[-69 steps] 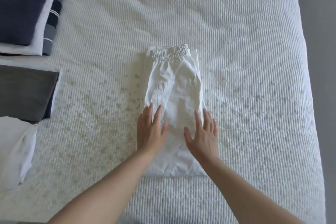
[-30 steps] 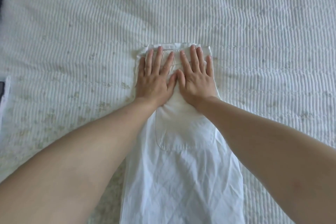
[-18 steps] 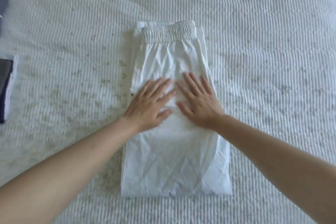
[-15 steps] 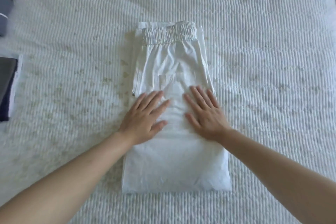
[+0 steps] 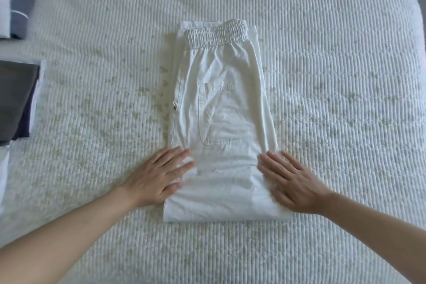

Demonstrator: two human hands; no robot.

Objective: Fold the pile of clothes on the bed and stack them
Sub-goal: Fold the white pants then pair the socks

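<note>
White ribbed bedspread (image 5: pixel 322 76) fills the view, faint yellowish speckling left of centre. White trousers (image 5: pixel 221 122) are laid folded at mid-bed, elastic waistband (image 5: pixel 215 36) at the far end, patch pocket (image 5: pixel 219 113) facing up, fold edge nearest the camera. Left hand (image 5: pixel 159 177) is laid flat on the near left edge of the trousers, fingers straight and slightly spread. Right hand (image 5: pixel 292 182) is pressed flat on the near right edge, fingers straight, slightly apart. Folded dark and striped clothes (image 5: pixel 16 99) are stacked at the left edge, well apart from the trousers.
</note>
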